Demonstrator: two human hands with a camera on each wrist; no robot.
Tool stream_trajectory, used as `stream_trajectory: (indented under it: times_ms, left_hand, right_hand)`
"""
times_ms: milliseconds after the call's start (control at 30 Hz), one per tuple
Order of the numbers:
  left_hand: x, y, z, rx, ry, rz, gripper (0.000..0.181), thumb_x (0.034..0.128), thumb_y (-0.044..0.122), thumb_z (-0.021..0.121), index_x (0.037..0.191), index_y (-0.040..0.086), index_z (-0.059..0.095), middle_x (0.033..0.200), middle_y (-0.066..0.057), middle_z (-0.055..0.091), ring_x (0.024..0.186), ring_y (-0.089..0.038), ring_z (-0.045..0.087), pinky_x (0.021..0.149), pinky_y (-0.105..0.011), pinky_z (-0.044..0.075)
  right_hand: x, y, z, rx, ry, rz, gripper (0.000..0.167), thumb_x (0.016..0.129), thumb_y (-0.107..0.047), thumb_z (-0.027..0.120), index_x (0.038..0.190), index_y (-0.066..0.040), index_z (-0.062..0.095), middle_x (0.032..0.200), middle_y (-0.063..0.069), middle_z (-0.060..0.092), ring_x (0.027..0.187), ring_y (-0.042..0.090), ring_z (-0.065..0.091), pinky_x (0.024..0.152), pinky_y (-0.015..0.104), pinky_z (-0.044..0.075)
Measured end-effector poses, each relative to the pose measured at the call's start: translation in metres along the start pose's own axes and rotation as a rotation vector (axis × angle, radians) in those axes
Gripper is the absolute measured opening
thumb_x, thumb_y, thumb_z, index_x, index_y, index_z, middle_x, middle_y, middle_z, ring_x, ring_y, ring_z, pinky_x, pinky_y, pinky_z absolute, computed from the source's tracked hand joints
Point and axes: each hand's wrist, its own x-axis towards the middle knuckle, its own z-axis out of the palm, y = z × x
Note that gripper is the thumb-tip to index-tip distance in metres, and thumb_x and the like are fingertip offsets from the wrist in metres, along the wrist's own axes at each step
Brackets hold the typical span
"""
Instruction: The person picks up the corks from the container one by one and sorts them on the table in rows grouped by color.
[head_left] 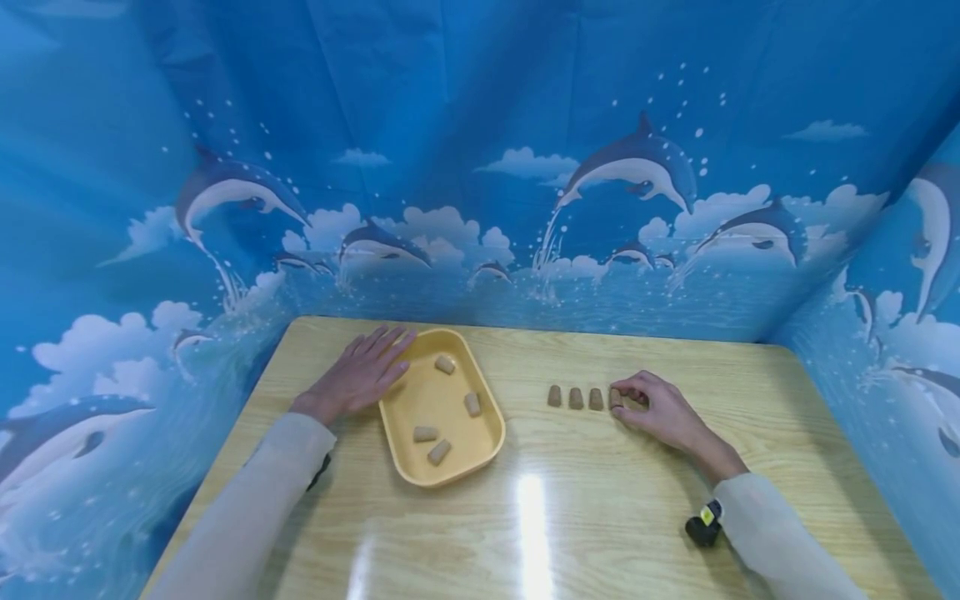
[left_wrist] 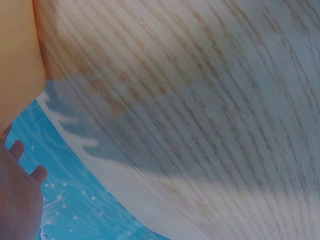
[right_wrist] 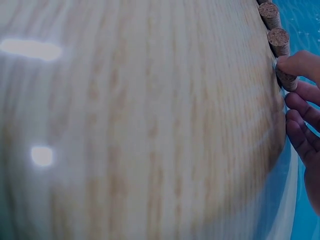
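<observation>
My right hand (head_left: 660, 408) pinches a brown cork (head_left: 616, 399) between thumb and fingers at the right end of a short row. Three more corks (head_left: 576, 398) stand upright to its left, small gaps between them. In the right wrist view the held cork (right_wrist: 287, 80) is partly covered by the thumb, beside a standing cork (right_wrist: 278, 40). My left hand (head_left: 360, 371) lies with its fingers extended at the left rim of a yellow tray (head_left: 411, 477). Inside the tray several corks (head_left: 439, 452) lie on their sides, spread apart.
The wood-grain table (head_left: 600, 517) carries bright light reflections near its front. A blue curtain (head_left: 480, 167) printed with dolphins borders the table at the back and both sides. The tray's edge (left_wrist: 40, 65) also shows in the left wrist view.
</observation>
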Motion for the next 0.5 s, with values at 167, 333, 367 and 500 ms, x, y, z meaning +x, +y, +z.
stream_trajectory:
  times_ms: [167, 333, 367, 500]
  left_hand:
    - [0.0007, -0.0006, 0.0011, 0.001, -0.001, 0.001, 0.068, 0.1179, 0.057, 0.022, 0.178, 0.027, 0.008, 0.186, -0.006, 0.008, 0.172, -0.038, 0.005, 0.138, -0.065, 0.006]
    - [0.0012, -0.0009, 0.002, -0.003, 0.006, 0.003, 0.068, 0.1178, 0.057, 0.021, 0.178, 0.027, 0.008, 0.186, -0.006, 0.008, 0.172, -0.038, 0.005, 0.138, -0.065, 0.006]
    - [0.0011, -0.0007, 0.002, -0.003, 0.007, 0.001, 0.068, 0.1178, 0.057, 0.021, 0.178, 0.027, 0.008, 0.186, -0.006, 0.008, 0.172, -0.038, 0.005, 0.138, -0.065, 0.006]
    - [0.0005, 0.0, 0.0015, -0.005, 0.01, -0.004, 0.068, 0.1175, 0.058, 0.022, 0.178, 0.028, 0.008, 0.186, -0.005, 0.008, 0.172, -0.037, 0.005, 0.138, -0.064, 0.006]
  right_hand:
    - [-0.0011, -0.0001, -0.0009, 0.004, -0.005, 0.002, 0.047, 0.097, -0.033, 0.085, 0.136, -0.009, 0.075, 0.114, 0.002, 0.069, 0.101, 0.018, 0.062, 0.087, 0.036, 0.054]
    - [-0.0017, -0.0002, -0.0009, 0.014, 0.0, 0.007, 0.052, 0.097, -0.036, 0.086, 0.138, -0.007, 0.073, 0.117, 0.004, 0.07, 0.105, 0.02, 0.064, 0.09, 0.036, 0.056]
    - [-0.0016, -0.0004, -0.001, 0.015, 0.002, 0.007, 0.053, 0.097, -0.037, 0.086, 0.139, -0.007, 0.073, 0.117, 0.004, 0.07, 0.106, 0.02, 0.065, 0.091, 0.036, 0.057]
    - [-0.0009, -0.0031, -0.0019, 0.027, 0.014, 0.001, 0.055, 0.097, -0.038, 0.085, 0.14, -0.006, 0.072, 0.121, 0.007, 0.07, 0.111, 0.025, 0.067, 0.095, 0.04, 0.059]
